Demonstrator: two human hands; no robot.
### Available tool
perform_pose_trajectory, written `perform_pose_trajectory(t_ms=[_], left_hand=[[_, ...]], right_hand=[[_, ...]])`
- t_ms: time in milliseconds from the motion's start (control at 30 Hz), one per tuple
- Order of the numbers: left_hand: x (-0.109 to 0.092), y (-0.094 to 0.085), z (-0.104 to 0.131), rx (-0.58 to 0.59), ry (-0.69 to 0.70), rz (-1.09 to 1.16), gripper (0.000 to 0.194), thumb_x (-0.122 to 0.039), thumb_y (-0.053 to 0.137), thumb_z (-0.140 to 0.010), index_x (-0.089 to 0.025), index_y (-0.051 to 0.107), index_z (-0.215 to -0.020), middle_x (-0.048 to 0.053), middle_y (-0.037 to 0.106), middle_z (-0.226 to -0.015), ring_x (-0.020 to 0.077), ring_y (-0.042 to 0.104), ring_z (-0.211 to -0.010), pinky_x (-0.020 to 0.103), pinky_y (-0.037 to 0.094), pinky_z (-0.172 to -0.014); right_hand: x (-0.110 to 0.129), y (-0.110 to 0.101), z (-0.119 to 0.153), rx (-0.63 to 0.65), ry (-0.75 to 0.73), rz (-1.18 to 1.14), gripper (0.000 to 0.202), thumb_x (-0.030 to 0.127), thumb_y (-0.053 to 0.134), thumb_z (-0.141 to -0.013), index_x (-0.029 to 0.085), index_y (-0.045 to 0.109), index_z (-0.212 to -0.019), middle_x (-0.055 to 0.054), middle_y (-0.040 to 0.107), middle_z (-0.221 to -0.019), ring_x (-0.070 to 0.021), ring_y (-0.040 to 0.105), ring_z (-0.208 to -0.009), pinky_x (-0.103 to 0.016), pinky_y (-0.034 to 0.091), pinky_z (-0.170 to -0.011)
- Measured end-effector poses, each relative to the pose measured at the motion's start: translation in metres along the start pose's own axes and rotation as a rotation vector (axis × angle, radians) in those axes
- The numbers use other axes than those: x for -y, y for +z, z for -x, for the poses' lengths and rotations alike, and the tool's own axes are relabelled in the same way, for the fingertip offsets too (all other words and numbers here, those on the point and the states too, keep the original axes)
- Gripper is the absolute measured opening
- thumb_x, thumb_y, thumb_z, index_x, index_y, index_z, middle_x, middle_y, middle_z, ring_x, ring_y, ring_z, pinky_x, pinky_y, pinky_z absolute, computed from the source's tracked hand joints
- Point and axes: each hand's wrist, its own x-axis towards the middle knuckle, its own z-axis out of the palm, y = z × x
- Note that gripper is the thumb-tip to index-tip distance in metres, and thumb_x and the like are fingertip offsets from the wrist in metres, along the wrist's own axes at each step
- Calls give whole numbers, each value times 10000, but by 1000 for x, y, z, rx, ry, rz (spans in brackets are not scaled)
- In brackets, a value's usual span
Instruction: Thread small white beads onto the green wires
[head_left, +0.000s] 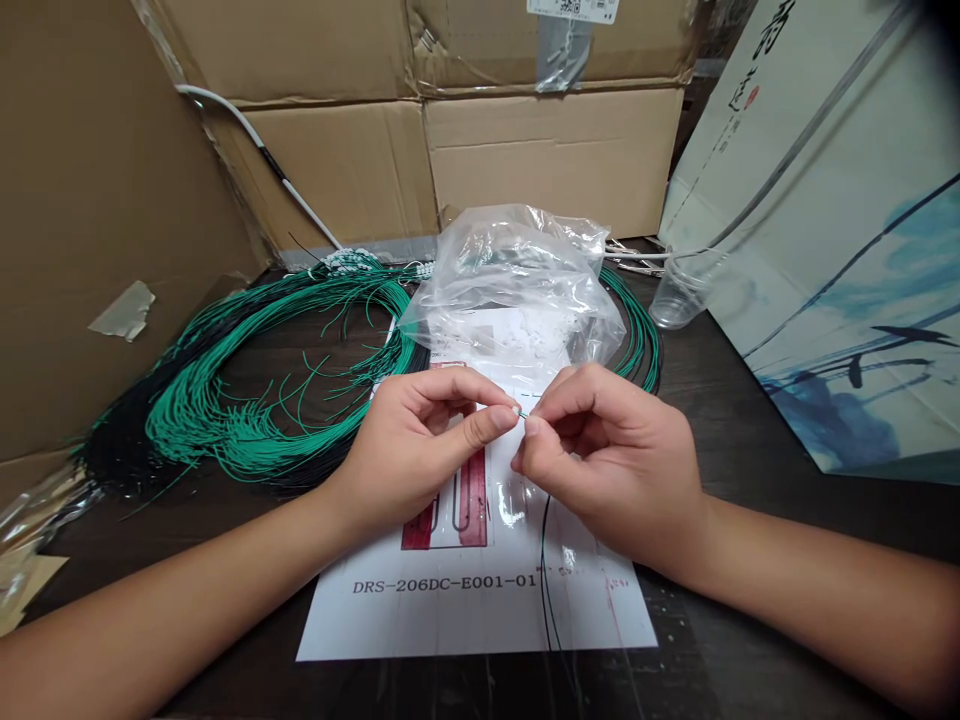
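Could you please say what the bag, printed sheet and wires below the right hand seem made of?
Bag: thin, glossy plastic, by its see-through creases.
Printed sheet: probably white paper, perhaps plastic-covered, given its shiny reflections.
Wires: likely plastic-coated, looking smooth, one dark, one greenish.

Bare left hand [420, 425], bare right hand [622, 450] too, slim fingers [457, 383], rounded thumb tips [496, 422] (a matching pair!), and smooth, bare forearms [225, 565] behind them!

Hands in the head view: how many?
2. The left hand pinches a small white piece; the right hand, beside it, holds thin wires. Both are over the printed sheet. No other hands show.
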Motion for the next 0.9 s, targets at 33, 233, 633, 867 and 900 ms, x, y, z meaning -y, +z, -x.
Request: perform_pose_trajectory(t_ms=[33, 233, 633, 867, 900], left_hand=[[0, 0, 0, 5, 2, 0, 38, -204, 793, -800, -209, 765, -775, 11, 738, -788, 116, 668, -766, 200, 546, -741], [6, -7, -5, 87, -64, 136, 42, -222, 797, -800, -199, 762, -801, 20, 730, -793, 116, 667, -752, 199, 544, -708], [7, -21, -15, 178, -333, 181, 129, -286, 760, -825, -169, 745, -774, 8, 691, -738, 89, 570, -657, 216, 441, -652], [-3, -17, -13, 85, -186, -96, 191, -325, 669, -862, -150, 653, -790, 12, 640, -762, 129, 572, -732, 265, 434, -708], [-3, -17, -13, 61, -143, -117, 189, -326, 653, -870, -151, 638, -800, 13, 635, -775, 135, 578, -753, 273, 439, -726]], right_hand=[[0, 0, 0, 4, -25, 8, 174, 109, 639, -797, 186, 539, -678, 39, 543, -602, -63, 489, -506, -197, 388, -445], [0, -3, 0, 78, 88, -154, 92, 166, 667, -863, 170, 635, -777, 11, 651, -646, -92, 612, -537, -197, 482, -469], [-16, -1, -5, 147, 348, -279, 117, 296, 746, -858, 194, 772, -908, -35, 775, -854, -137, 721, -719, -264, 589, -667], [-17, -1, -11, 184, 551, -425, 135, 279, 722, -848, 163, 674, -801, -9, 702, -669, -103, 659, -618, -215, 503, -595], [-17, -1, -12, 180, 580, -463, 127, 273, 715, -847, 166, 660, -804, -6, 699, -670, -103, 664, -627, -211, 498, -599]])
